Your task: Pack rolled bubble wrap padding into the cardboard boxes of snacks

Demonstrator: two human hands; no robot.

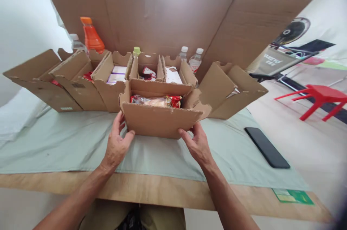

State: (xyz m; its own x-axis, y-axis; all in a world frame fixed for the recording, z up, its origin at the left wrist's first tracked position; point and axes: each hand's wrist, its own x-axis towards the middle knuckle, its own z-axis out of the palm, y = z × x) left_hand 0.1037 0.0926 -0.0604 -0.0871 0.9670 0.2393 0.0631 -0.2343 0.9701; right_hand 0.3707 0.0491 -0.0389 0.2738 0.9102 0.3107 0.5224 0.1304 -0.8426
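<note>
A small open cardboard box (162, 120) stands in front of a row of similar boxes. Inside it lie packaged goods (154, 101) in clear and red wrapping; I cannot make out what they are. My left hand (118, 143) grips the box's lower left corner, thumb on the front face and fingers along the side. On the lower right corner is my right hand (196, 143), its thumb on the front and its fingers partly hidden behind the side.
Behind are cardboard boxes (108, 94) holding packets, then bottles, one with orange liquid (92, 37), and a tall cardboard panel (168, 13). A black phone (267, 147) lies at right on the pale green cloth (162, 157). A red stool (322, 96) stands beyond the table.
</note>
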